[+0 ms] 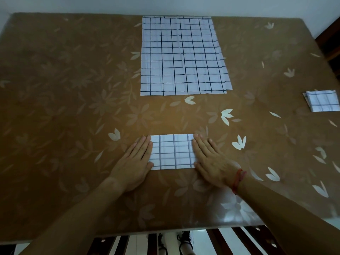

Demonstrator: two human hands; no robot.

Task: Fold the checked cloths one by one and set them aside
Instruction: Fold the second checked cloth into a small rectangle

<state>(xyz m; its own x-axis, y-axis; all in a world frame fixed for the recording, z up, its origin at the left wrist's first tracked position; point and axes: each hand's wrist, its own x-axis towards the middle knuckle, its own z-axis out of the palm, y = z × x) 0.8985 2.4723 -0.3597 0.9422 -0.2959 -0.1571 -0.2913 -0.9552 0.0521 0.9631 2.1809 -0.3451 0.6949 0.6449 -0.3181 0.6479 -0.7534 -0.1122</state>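
Brown floral-patterned counter (73,89) seen from above. Left hand (135,163) and right hand (211,161), fingers straight, press flat on the two ends of a folded checked cloth (173,152) near the front edge. Beyond lies a stack of unfolded cloths (182,56); folded cloths (322,101) sit far right.

On the tabletop (73,107), a folded cloth (173,152) lies near the front edge. The left hand (135,162) rests flat on its left end and the right hand (211,161) on its right end. Spread cloths (182,56) lie stacked behind it at the far edge. A folded pile (322,101) sits far right, well apart.
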